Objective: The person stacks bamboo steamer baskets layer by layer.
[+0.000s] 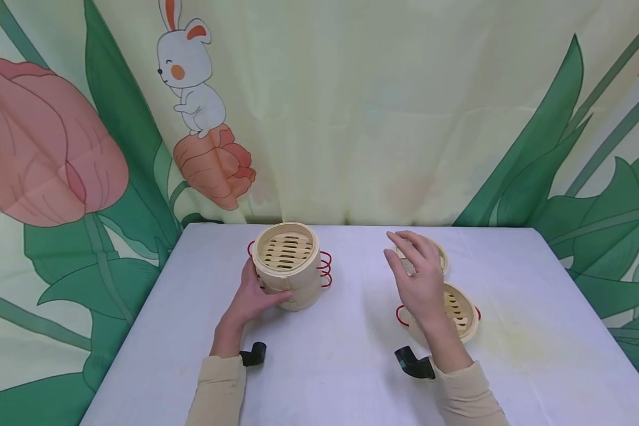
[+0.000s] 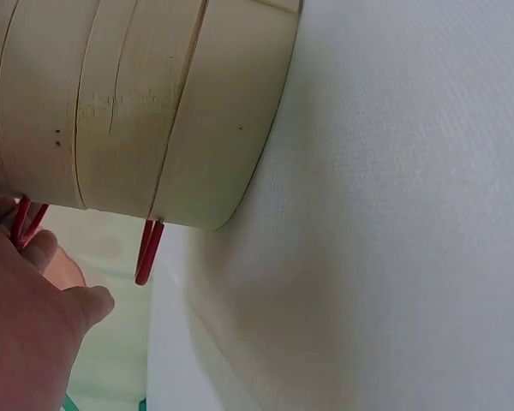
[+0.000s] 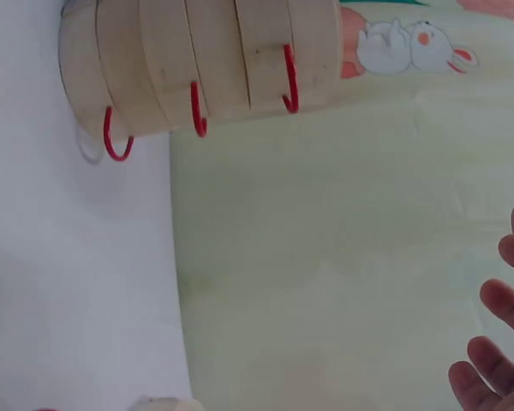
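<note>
A stack of bamboo steamers (image 1: 303,287) stands upright at the middle left of the table, red loop handles on its sides and a slatted tray showing inside the top layer. My left hand (image 1: 254,300) holds it from the left, thumb across the front and fingers round the far side. In the left wrist view, fingertips lie against the stack (image 2: 128,111) beside a red handle. My right hand (image 1: 422,284) is raised with spread, slightly bent fingers and nothing in them. It overlaps another bamboo steamer (image 1: 460,313) with red handles in the head view.
Behind that steamer lies a round bamboo piece (image 1: 443,255), partly hidden by the right hand. A white cloth covers the table (image 1: 330,378). A printed curtain (image 1: 351,118) with a rabbit and flowers hangs just past the table's back edge.
</note>
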Demonstrator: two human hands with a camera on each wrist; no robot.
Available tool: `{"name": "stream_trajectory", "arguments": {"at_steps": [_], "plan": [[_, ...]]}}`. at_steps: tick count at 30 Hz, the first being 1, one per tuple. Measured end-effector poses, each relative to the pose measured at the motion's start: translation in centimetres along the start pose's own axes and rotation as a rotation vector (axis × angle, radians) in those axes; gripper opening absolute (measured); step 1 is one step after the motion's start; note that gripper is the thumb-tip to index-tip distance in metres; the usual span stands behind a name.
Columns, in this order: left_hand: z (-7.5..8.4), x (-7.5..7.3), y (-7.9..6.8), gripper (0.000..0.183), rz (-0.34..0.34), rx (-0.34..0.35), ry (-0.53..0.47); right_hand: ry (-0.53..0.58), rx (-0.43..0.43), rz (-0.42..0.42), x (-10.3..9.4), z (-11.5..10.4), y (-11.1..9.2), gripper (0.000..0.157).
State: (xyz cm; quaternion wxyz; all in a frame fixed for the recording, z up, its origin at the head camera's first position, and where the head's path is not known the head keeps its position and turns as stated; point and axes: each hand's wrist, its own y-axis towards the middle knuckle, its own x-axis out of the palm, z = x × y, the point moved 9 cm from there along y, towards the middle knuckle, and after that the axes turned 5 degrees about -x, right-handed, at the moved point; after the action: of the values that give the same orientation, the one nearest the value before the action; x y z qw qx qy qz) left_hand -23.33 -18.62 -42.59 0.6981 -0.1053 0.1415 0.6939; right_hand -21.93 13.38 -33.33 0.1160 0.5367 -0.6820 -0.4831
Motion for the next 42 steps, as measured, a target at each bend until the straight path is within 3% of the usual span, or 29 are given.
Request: {"name": "stream_trajectory", "arguments": {"at_steps": [6, 11, 17, 25, 28, 34, 42], "plan": [[-2.4, -0.4, 0.8, 0.125, 0.017, 0.028, -0.005, 0.008, 0.007, 0.009, -1.2, 0.6, -0.4, 0.038], [-3.4, -1.2, 1.1, 0.132, 0.037, -0.018, 0.039, 0.013, -0.016, 0.024, -2.3, 0.7, -0.7, 0.041], [-2.7, -2.0, 1.1, 0.128, 0.043, -0.042, 0.06, -0.019, -0.033, 0.006, -3.8, 1.1, -1.0, 0.042], [0.2, -3.0, 0.8, 0.124, 0.047, 0.03, 0.082, -0.087, 0.011, -0.08, -5.5, 2.5, -2.4, 0.046], [0.4, -3.2, 1.1, 0.124, 0.048, 0.062, 0.089, -0.109, 0.029, -0.122, -5.8, 3.1, -3.0, 0.049], [1.4, -3.0, 1.5, 0.123, 0.01, 0.103, 0.094, -0.139, 0.082, -0.171, -6.4, 4.1, -4.2, 0.049], [1.5, -2.2, 2.0, 0.122, -0.026, 0.066, 0.119, -0.169, 0.155, -0.189, -6.9, 4.8, -5.3, 0.048]]}}
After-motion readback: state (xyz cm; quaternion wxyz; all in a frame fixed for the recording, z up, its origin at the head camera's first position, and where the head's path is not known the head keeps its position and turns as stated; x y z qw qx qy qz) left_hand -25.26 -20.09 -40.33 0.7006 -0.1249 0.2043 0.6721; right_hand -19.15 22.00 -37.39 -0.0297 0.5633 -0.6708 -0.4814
